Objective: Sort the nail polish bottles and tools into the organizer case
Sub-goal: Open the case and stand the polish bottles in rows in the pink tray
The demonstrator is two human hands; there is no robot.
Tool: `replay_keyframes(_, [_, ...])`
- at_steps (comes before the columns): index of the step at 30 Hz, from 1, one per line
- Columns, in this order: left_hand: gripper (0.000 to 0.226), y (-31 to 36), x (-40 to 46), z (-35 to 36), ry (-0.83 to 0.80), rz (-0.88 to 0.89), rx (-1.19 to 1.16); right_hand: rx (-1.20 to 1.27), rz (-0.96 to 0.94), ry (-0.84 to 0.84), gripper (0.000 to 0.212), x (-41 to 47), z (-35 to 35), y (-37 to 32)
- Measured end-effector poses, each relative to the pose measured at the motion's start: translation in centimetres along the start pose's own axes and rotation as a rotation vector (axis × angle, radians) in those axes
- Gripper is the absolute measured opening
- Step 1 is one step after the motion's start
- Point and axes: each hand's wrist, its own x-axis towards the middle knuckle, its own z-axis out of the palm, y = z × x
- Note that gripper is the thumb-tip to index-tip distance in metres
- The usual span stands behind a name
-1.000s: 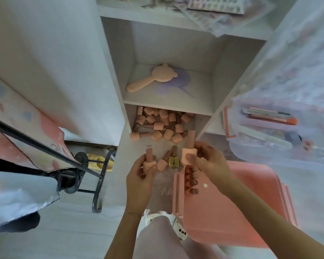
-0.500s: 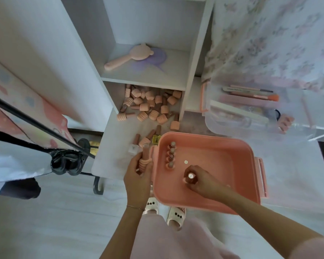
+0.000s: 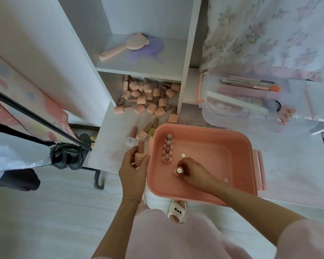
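Note:
A pink organizer case sits open on the white surface in front of me. Several nail polish bottles stand upright in a row along its left wall. My right hand is inside the case and grips another pink bottle, which stands upright on the floor of the case. My left hand holds a ridged pink bottle upright just outside the case's left wall. A heap of pink bottles lies in the lower shelf opening. A few more bottles lie loose beside the case.
A clear tray with brushes and a nail file stands to the right of the shelf. A pink hand mirror lies on the upper shelf. A black stand is at the left. My slippered foot shows below the case.
My right hand, with its bottle, has shifted slightly forward and left inside the case. The left hand keeps its bottle at the case's left wall. The view has dropped a little.

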Motion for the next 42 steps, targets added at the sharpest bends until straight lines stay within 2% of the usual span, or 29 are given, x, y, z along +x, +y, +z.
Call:
replay_keyframes(4, [0.035,0.0,0.2,-0.1,-0.017,-0.001,0.011,-0.003,-0.005,0.015,0.014,-0.1,0.1,0.5])
replay_keyframes(9, [0.039,0.0,0.3,-0.4,-0.041,-0.009,0.017,0.015,-0.012,0.003,0.019,0.2,0.5,0.2])
replay_keyframes(20, [0.04,-0.2,0.5,-0.4,-0.042,-0.029,-0.012,0.138,0.053,0.039,0.011,1.6,1.8,-0.3])
replay_keyframes(42, [0.04,-0.5,0.6,-0.3,-0.05,-0.038,-0.006,0.193,0.06,0.124,0.019,2.2,2.8,-1.3])
